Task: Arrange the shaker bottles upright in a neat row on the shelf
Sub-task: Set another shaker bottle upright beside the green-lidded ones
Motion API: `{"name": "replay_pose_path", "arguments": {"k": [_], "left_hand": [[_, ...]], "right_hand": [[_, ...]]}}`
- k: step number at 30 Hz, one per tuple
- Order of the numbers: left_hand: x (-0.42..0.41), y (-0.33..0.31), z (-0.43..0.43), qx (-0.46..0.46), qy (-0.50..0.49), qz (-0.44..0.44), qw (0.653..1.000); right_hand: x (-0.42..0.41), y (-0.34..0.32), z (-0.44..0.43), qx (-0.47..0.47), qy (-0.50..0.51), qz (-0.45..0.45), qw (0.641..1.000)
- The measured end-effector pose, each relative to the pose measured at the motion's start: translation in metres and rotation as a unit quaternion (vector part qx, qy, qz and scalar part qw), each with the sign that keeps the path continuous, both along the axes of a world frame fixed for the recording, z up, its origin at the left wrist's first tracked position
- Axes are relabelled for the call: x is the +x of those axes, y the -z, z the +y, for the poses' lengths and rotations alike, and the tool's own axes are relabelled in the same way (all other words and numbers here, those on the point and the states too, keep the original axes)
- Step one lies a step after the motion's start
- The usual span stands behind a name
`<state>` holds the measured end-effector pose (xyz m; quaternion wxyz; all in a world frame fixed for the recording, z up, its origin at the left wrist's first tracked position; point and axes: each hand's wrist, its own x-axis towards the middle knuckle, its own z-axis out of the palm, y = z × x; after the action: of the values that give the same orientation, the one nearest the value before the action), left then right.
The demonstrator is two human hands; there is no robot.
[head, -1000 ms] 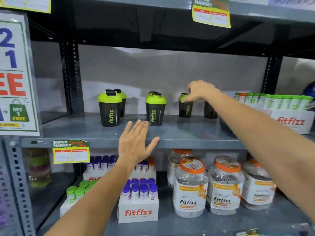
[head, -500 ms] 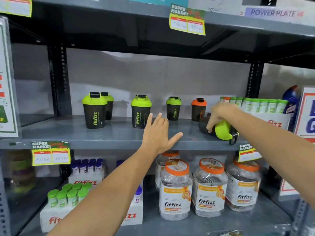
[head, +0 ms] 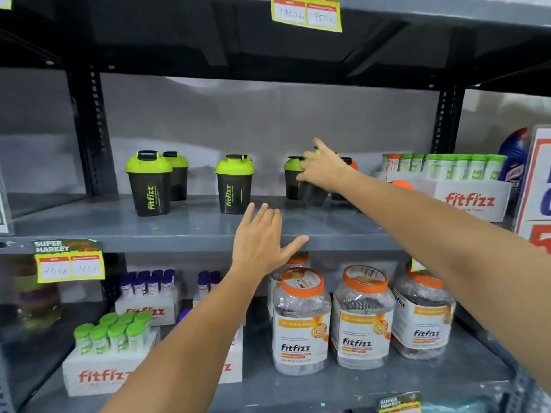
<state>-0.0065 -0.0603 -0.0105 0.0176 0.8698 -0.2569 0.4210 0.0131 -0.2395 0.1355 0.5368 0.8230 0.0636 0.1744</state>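
On the shelf (head: 190,231) I see two shaker bottles (head: 150,183) at left, one behind the other, a third (head: 234,183) to their right, then a fitfizz box (head: 469,201) far right.

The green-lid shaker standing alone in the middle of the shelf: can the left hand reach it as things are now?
Probably yes. The left hand hovers open just in front of that shaker, with only bare shelf between them; the right hand is busy further right.
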Motion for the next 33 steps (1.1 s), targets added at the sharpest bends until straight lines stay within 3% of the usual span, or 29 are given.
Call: {"name": "replay_pose_path", "arguments": {"k": [10, 15, 17, 19, 23, 25, 29, 31, 33], "left_hand": [[-0.002, 0.001, -0.002, -0.002, -0.007, -0.011, 1.0], [-0.002, 0.001, -0.002, -0.002, -0.012, -0.016, 1.0], [-0.002, 0.002, -0.002, 0.002, -0.013, -0.015, 1.0], [-0.002, 0.001, -0.002, 0.005, -0.013, -0.014, 1.0], [-0.003, 0.0, -0.001, 0.013, -0.017, -0.008, 1.0], [-0.004, -0.001, -0.001, 0.015, -0.02, -0.007, 1.0], [-0.004, -0.001, -0.001, 0.017, -0.027, -0.002, 0.999], [-0.004, -0.001, -0.001, 0.016, -0.025, -0.001, 1.0], [-0.003, 0.0, -0.002, 0.012, -0.027, -0.003, 1.0]], "right_hand": [[0.021, 0.015, -0.026, -0.113, -0.129, 0.044, 0.984], [0.019, -0.001, -0.036, -0.096, -0.146, 0.054, 0.983], [0.018, -0.007, -0.037, -0.002, -0.188, 0.022, 0.982], [0.02, -0.012, -0.034, 0.154, -0.208, -0.049, 0.965], [0.021, -0.017, -0.02, 0.424, -0.028, -0.123, 0.897], [0.022, -0.017, -0.019, 0.494, 0.014, -0.107, 0.863], [0.025, -0.026, -0.025, 0.558, 0.028, -0.055, 0.827], [0.024, -0.031, -0.029, 0.592, 0.019, -0.011, 0.805], [0.024, -0.03, -0.03, 0.628, -0.023, -0.04, 0.777]]}}
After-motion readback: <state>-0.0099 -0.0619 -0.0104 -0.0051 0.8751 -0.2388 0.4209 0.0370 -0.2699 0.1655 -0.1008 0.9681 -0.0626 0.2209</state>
